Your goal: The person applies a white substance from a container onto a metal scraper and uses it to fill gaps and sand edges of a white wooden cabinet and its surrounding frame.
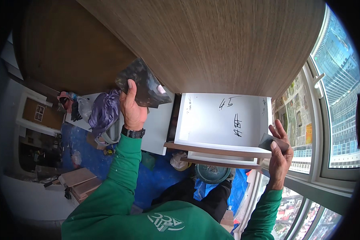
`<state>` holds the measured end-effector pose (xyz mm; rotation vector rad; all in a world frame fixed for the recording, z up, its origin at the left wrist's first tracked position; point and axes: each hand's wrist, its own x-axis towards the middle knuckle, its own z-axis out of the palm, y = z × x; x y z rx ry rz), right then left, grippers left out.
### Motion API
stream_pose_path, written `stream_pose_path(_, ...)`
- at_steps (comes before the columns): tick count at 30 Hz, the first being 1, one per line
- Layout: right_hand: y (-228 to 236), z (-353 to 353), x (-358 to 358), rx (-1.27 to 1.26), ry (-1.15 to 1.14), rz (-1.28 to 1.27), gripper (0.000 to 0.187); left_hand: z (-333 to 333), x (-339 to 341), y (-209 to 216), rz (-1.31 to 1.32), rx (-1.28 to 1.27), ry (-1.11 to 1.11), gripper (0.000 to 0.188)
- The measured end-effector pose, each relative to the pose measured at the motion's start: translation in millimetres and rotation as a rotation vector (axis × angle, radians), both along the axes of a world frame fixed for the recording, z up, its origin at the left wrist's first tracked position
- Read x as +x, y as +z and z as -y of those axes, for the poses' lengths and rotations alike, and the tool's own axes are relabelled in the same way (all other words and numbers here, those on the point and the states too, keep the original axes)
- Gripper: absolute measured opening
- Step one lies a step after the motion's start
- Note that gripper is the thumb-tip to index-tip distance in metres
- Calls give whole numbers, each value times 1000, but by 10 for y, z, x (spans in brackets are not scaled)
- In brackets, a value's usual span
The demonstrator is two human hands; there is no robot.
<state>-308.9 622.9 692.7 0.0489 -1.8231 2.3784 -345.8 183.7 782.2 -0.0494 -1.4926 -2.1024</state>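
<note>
My left hand (pixel 133 110) grips a dark, smudged flat plate (pixel 142 80) by its lower edge, thumb on its face. The plate is tilted beside the lower edge of a wood-grain panel (pixel 228 44). In my right hand (pixel 282 158) is a small thin grey flat piece, perhaps a scraper blade (pixel 269 142), pinched under the thumb with some fingers stretched out. That hand is at the front right corner of a pulled-out white drawer (pixel 204 128) with dark handwritten marks inside. The drawer has a brown wood-grain front edge (pixel 220 150).
Below it, another drawer (pixel 224 162) sticks out slightly. A round teal bucket (pixel 213 174) stands on blue floor sheeting (pixel 146 182) near my legs. Windows (pixel 342 100) line the right side. Purple cloth (pixel 104 110) lies on a white surface at left; brown boards (pixel 81 182) are stacked lower left.
</note>
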Motion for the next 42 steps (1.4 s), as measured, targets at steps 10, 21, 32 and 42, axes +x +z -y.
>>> stream_pose_path(10, 188, 389, 1301, -34, -135, 188, 16, -172, -166, 128, 20, -348, -18, 62)
stream_pose_path(21, 253, 165, 2332, -1, -390, 203, 13, 40, -447, 81, 3, -174, 50, 43)
stream_pose_path(32, 504, 662, 1909, -53, -188, 179, 39, -153, 521, -54, -44, -82, -1, 35)
stream_pose_path(42, 537, 1140, 1668, -206, -26, 186, 43, -242, 1493, 131, -108, -306, -363, 41)
